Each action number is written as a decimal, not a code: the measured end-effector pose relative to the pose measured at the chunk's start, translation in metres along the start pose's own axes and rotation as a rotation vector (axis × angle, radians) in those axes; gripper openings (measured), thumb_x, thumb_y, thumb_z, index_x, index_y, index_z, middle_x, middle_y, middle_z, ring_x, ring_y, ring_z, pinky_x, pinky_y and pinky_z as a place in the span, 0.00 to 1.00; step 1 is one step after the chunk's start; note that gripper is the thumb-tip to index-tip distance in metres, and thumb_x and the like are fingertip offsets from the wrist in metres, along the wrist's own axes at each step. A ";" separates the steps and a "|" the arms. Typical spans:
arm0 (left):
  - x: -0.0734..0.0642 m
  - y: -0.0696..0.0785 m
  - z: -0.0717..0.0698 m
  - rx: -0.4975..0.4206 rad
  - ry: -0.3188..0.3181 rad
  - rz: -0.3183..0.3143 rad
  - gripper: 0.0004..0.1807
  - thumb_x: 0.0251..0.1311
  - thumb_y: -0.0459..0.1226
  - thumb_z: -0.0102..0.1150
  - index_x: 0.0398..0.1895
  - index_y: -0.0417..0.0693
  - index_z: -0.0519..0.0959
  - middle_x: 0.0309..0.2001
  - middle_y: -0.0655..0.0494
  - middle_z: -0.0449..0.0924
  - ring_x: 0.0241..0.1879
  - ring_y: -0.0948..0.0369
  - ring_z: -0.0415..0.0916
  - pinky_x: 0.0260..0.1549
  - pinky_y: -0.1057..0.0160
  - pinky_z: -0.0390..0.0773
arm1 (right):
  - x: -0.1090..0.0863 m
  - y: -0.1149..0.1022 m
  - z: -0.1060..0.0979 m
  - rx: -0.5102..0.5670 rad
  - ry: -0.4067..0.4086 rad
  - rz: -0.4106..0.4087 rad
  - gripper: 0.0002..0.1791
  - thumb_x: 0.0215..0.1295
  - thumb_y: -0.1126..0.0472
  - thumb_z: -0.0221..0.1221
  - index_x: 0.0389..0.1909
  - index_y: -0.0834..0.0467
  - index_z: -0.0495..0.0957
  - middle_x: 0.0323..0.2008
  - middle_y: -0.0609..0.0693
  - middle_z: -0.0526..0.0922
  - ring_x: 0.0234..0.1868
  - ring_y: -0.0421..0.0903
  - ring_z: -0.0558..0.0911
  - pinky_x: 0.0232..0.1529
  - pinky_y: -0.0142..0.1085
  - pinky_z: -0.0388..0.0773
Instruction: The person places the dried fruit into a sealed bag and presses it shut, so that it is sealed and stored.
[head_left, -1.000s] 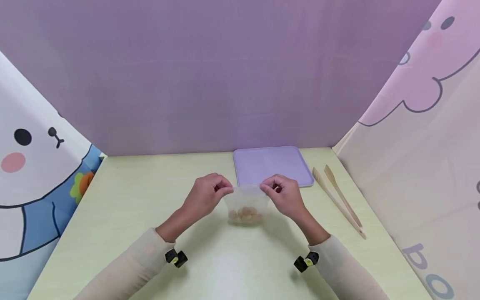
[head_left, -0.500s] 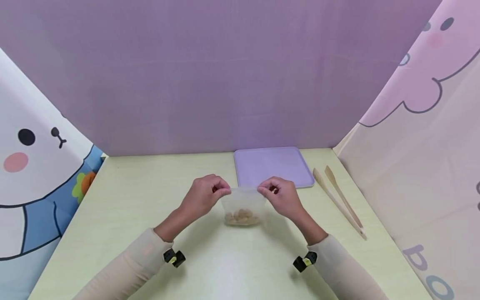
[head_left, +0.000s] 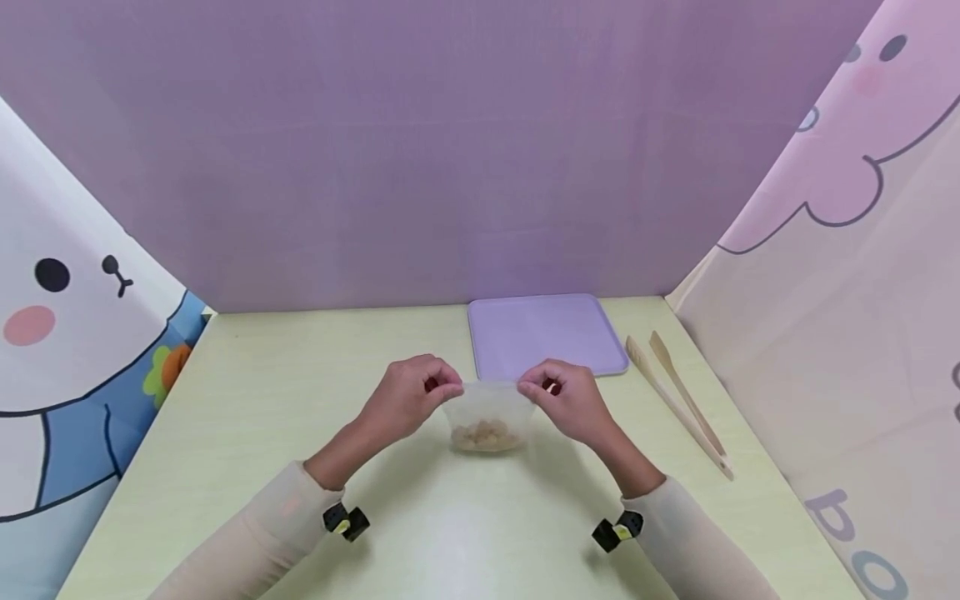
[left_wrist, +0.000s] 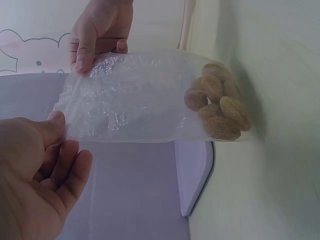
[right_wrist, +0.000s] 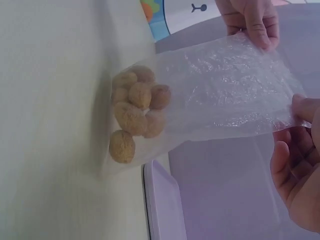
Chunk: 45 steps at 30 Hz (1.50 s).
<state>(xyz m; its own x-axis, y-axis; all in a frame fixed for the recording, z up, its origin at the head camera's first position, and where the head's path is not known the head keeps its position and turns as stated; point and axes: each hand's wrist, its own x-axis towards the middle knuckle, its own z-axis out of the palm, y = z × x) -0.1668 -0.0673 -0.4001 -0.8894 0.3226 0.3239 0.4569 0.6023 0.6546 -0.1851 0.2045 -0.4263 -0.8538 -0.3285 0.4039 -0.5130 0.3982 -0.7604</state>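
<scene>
A clear plastic bag [head_left: 487, 408] hangs between my hands, its top edge stretched taut. Several brown, wrinkled, oval nut-like pieces [left_wrist: 217, 100] lie gathered at its bottom, close over the table. My left hand [head_left: 411, 398] pinches the bag's upper left corner between thumb and fingers. At the opposite top corner, my right hand [head_left: 570, 402] does the same. Both wrist views show the bag's crinkled upper part and the pieces [right_wrist: 137, 107] through the thin film.
Behind the bag lies a purple tray [head_left: 543, 329] on the pale table [head_left: 315, 350]. Wooden tongs [head_left: 678, 404] rest to its right, arms spread toward the back. A purple backdrop [head_left: 420, 167] rises at the rear, with printed cloths on both sides.
Both hands and the bag have come slightly lower and nearer to me, with a small shift left early on. The grip at both corners stays. Tray and tongs lie as before.
</scene>
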 end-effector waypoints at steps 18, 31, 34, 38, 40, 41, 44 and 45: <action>-0.021 -0.002 -0.006 -0.116 -0.173 -0.081 0.02 0.62 0.37 0.69 0.32 0.54 0.84 0.26 0.63 0.79 0.26 0.67 0.72 0.24 0.70 0.75 | -0.013 -0.010 0.006 0.016 -0.159 0.136 0.03 0.66 0.62 0.66 0.33 0.56 0.86 0.23 0.47 0.83 0.23 0.38 0.79 0.21 0.29 0.74; -0.007 -0.028 0.015 0.039 -0.010 0.034 0.02 0.62 0.36 0.69 0.33 0.51 0.84 0.28 0.63 0.77 0.27 0.69 0.71 0.26 0.71 0.75 | 0.003 0.020 0.021 -0.025 -0.104 0.143 0.03 0.67 0.62 0.65 0.36 0.57 0.86 0.24 0.48 0.83 0.23 0.38 0.79 0.22 0.29 0.74; -0.004 -0.032 0.019 0.067 -0.006 0.027 0.02 0.63 0.37 0.69 0.34 0.50 0.84 0.28 0.62 0.77 0.27 0.68 0.70 0.26 0.72 0.75 | 0.005 0.023 0.022 -0.033 -0.104 0.150 0.03 0.67 0.62 0.65 0.37 0.57 0.86 0.26 0.49 0.85 0.23 0.38 0.80 0.22 0.29 0.75; 0.001 -0.039 0.026 0.090 -0.017 0.013 0.03 0.64 0.38 0.67 0.35 0.48 0.84 0.29 0.61 0.77 0.28 0.68 0.69 0.27 0.72 0.74 | 0.008 0.028 0.025 -0.036 -0.115 0.194 0.04 0.68 0.62 0.64 0.39 0.58 0.86 0.29 0.51 0.87 0.23 0.39 0.82 0.21 0.30 0.76; 0.003 -0.043 0.030 0.096 -0.022 0.009 0.03 0.64 0.38 0.67 0.35 0.48 0.84 0.28 0.61 0.77 0.28 0.68 0.69 0.27 0.72 0.73 | 0.009 0.032 0.026 -0.042 -0.124 0.223 0.05 0.68 0.62 0.64 0.39 0.58 0.86 0.30 0.51 0.87 0.23 0.39 0.82 0.21 0.29 0.77; 0.004 -0.045 0.031 0.097 -0.025 0.009 0.03 0.65 0.37 0.67 0.35 0.48 0.84 0.28 0.61 0.77 0.28 0.68 0.69 0.27 0.72 0.73 | 0.010 0.035 0.027 -0.049 -0.130 0.234 0.05 0.68 0.61 0.64 0.39 0.58 0.86 0.30 0.51 0.88 0.23 0.39 0.82 0.22 0.29 0.77; 0.006 -0.051 0.036 0.108 -0.037 -0.002 0.03 0.65 0.37 0.66 0.35 0.47 0.84 0.29 0.59 0.77 0.29 0.67 0.70 0.28 0.71 0.74 | 0.013 0.042 0.030 -0.074 -0.152 0.244 0.04 0.68 0.61 0.64 0.39 0.57 0.86 0.30 0.50 0.88 0.23 0.37 0.81 0.23 0.29 0.77; 0.007 -0.053 0.037 0.112 -0.047 -0.010 0.03 0.65 0.36 0.66 0.36 0.47 0.84 0.29 0.59 0.77 0.29 0.67 0.71 0.28 0.71 0.74 | 0.014 0.044 0.030 -0.086 -0.159 0.246 0.04 0.68 0.61 0.64 0.39 0.57 0.86 0.30 0.49 0.88 0.24 0.37 0.81 0.23 0.29 0.77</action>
<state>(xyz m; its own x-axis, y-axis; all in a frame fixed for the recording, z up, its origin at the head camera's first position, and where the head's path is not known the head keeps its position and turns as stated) -0.1969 -0.0700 -0.4583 -0.8935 0.3481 0.2836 0.4490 0.6829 0.5762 -0.2167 0.1915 -0.4694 -0.9322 -0.3406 0.1226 -0.3036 0.5513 -0.7771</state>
